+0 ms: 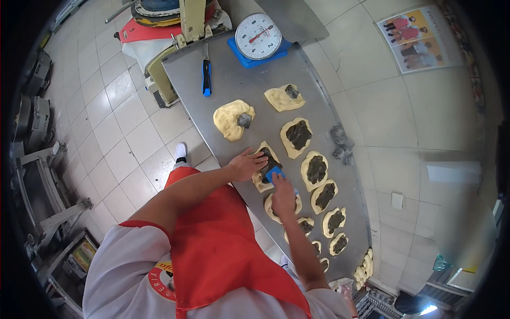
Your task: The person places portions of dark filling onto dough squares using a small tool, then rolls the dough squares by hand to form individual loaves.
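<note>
My left hand lies open at the edge of a flattened piece of yellow dough, its fingertips on the dark filling. In my right hand is a blue scraper, pressed against the filling on the same piece. Beyond my left hand sits a thicker dough piece with a dark square block on it. Another flat dough piece farther off carries a similar block. My right forearm partly covers a filled dough piece.
Several filled dough pieces line the metal table. A blue-handled utility knife and a dial scale are at the far end. Crumpled clear plastic lies by the tiled wall. Braided dough rests near the right corner.
</note>
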`<state>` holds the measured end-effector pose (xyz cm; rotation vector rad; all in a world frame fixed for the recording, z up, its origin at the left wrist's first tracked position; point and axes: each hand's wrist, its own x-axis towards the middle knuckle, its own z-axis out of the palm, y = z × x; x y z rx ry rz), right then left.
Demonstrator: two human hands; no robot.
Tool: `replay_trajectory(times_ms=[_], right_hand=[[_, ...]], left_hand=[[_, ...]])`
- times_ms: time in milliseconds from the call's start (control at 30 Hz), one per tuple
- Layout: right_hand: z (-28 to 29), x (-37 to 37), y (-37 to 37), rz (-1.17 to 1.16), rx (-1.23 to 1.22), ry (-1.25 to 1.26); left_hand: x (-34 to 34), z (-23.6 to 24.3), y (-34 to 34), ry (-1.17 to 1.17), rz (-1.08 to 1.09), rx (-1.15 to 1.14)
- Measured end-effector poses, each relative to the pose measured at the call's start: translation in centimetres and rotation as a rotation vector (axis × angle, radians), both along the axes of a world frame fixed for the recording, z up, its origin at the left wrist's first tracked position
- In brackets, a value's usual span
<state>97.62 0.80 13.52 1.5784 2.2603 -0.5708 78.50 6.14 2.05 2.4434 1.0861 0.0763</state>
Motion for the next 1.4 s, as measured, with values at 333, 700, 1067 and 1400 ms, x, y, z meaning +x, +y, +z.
replay_trajectory(times_ms=[333, 700, 1067, 1400], right_hand=[[-0.7, -1.4, -0.2, -0.368, 0.123, 0.128], [-2.5, -6.9, -0.4, -0.481, 0.139, 0.169], [-1.7, -9.6, 2.0, -0.582, 0.218, 0.211], [-7.8, -19.1, -1.3, -0.608, 0.357, -0.107]], left_hand=[[-1.1, -0.4, 2.9, -0.166, -0.060, -0.236], [-2.4, -1.2, 6.3, -0.418, -0.044, -0.454], [-9.5, 3.7, 11.8, -0.517, 0.058, -0.138], [-12.1, -0.4, 13.4, -0.356, -0.032, 0.078]])
